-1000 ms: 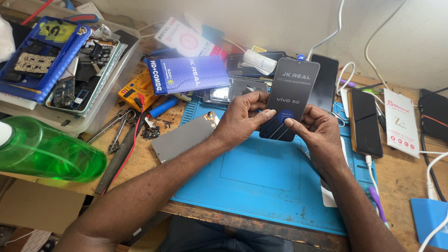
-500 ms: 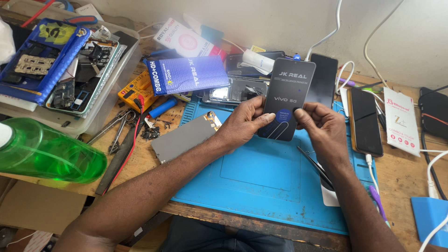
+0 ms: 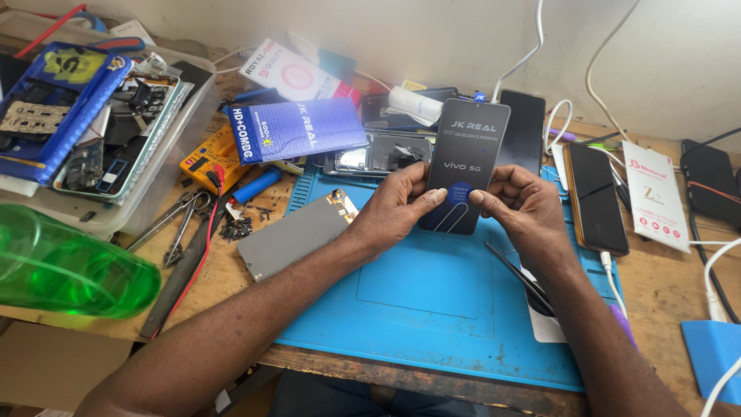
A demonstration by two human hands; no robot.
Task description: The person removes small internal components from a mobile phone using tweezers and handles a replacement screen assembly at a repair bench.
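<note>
The left hand (image 3: 394, 210) is closed around the lower left edge of a dark phone screen panel (image 3: 465, 162), with the thumb laid across its face near the round blue sticker. The right hand (image 3: 525, 208) is closed on the lower right edge in the same way, its thumb tip brought almost against the left thumb. Compared with a second ago, the panel is held more upright and squarer to the camera, and the thumbs are drawn closer together low on its face; the grip is otherwise unchanged. This reads as a closer handling of the panel's lower part, probably its film tab, though that cannot be told for certain.

Below both hands a blue work mat (image 3: 432, 309) is spread on the bench (image 3: 671, 293). Just beside the right wrist, black tweezers (image 3: 519, 276) are lying on the mat. Left of the left forearm a grey back plate (image 3: 297, 235) is lying, and beyond it pliers (image 3: 181, 220). Behind the panel an opened phone (image 3: 378, 153) and a blue box (image 3: 297, 130) are seen. Right of the right hand, a black phone (image 3: 596, 198) is plugged into a white cable. Far left, a green bottle (image 3: 65, 270) is lying on its side.
</note>
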